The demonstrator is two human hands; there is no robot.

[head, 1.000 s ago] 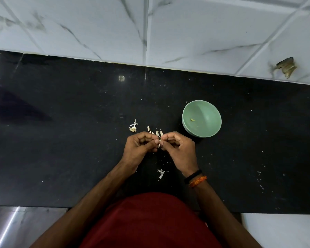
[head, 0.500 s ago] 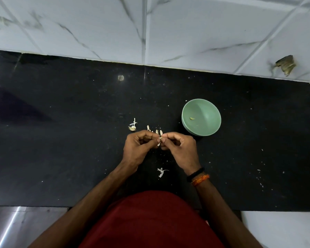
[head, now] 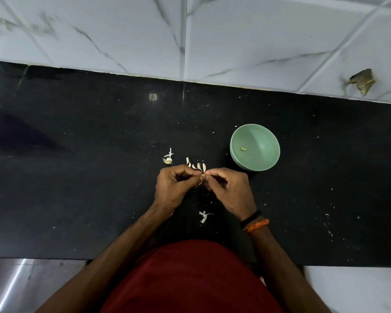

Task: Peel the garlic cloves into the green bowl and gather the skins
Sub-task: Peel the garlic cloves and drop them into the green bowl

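Above the black counter (head: 77, 177), your left hand (head: 171, 188) and right hand (head: 231, 192) met fingertip to fingertip, both pinching one garlic clove (head: 202, 176).

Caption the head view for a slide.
Both hands, left hand and right hand, pinch a garlic clove beside the green bowl.

Dim, soft light; wide-angle bending at edges; glare streak lower left; focus fair.
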